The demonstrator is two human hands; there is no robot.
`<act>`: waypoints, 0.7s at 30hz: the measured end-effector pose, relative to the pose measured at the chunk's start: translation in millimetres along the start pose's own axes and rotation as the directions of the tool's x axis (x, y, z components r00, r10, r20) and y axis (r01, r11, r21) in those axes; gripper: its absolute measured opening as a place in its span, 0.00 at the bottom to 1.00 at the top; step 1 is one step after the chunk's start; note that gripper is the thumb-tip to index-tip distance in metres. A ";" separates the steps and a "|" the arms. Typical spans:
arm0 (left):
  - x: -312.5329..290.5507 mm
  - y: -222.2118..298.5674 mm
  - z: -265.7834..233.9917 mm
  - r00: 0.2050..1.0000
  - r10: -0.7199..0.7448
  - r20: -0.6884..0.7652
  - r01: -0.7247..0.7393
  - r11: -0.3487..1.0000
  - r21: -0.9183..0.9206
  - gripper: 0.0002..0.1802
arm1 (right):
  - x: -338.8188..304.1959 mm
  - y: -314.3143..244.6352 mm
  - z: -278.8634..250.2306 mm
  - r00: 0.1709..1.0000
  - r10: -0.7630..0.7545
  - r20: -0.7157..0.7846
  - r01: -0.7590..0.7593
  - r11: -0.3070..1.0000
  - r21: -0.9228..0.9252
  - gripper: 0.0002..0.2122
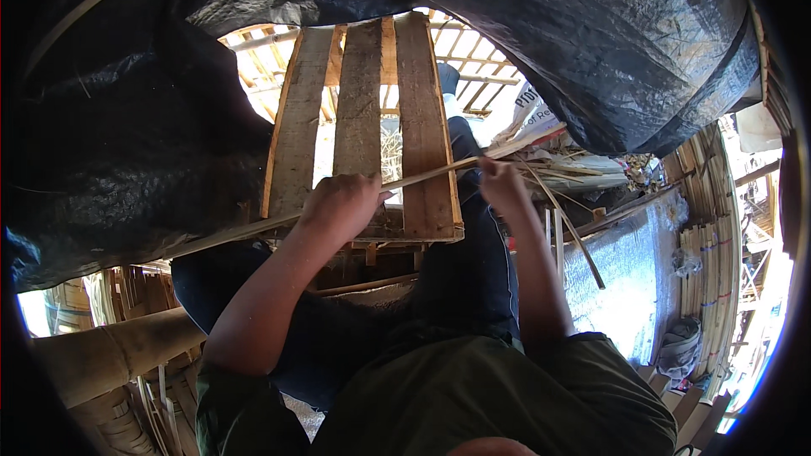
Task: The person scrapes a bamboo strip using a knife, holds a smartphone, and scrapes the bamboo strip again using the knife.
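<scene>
A long pale bamboo strip runs slantwise across my lap, from low on the left to higher on the right. My left hand is closed around it, over the near edge of a slatted wooden bench. Further right, my right hand is a fist at the same strip, its fingers partly hidden and blurred. Whether it also holds a tool cannot be seen. Beyond this fist a thin, darker sliver bends down to the right, while another pale length continues up and right.
Black plastic sheeting hangs at the left and across the top. Loose strips and a printed white sack lie at the right, above a shiny silvery sheet. Stacked bamboo slats stand far right; a thick bamboo pole lies lower left.
</scene>
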State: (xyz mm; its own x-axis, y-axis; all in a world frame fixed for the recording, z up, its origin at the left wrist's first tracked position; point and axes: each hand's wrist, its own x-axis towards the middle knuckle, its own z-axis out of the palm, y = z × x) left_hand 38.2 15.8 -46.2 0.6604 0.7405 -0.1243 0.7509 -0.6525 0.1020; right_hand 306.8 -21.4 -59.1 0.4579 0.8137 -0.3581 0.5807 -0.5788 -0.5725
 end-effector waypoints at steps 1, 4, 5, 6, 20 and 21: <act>-2.0 -4.4 0.6 0.999 -0.024 0.027 0.026 0.997 -0.075 0.18 | -14.5 -14.3 12.5 0.999 -0.035 0.038 0.035 0.999 0.010 0.23; -3.6 -5.6 0.6 0.999 -0.029 0.044 0.034 0.991 -0.126 0.19 | -40.8 -19.3 45.7 0.932 -0.362 -0.011 0.362 0.930 0.057 0.23; -4.0 -5.5 1.0 0.999 -0.020 0.033 0.023 0.994 -0.103 0.19 | -34.5 -12.8 43.8 0.934 -0.358 -0.015 0.358 0.932 0.064 0.23; -4.1 -4.7 3.2 0.999 -0.014 0.037 0.018 0.995 -0.097 0.19 | -22.7 -1.4 37.2 0.908 -0.418 -0.044 0.418 0.908 0.004 0.22; -1.9 -0.2 2.2 0.999 -0.044 -0.003 0.044 0.995 -0.095 0.20 | 7.2 23.5 16.8 0.940 -0.340 -0.010 0.331 0.923 -0.193 0.20; -1.5 1.4 0.1 0.999 -0.046 0.002 0.046 0.995 -0.088 0.20 | 22.7 33.4 1.2 0.977 -0.209 -0.046 0.203 0.973 -0.108 0.21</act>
State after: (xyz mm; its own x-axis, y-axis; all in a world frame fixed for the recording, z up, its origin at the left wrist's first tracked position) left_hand 38.2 13.8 -46.0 0.6251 0.7695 -0.1308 0.7781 -0.6010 0.1829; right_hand 335.7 -22.2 -87.3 0.3574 0.9131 -0.1963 0.7309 -0.4043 -0.5498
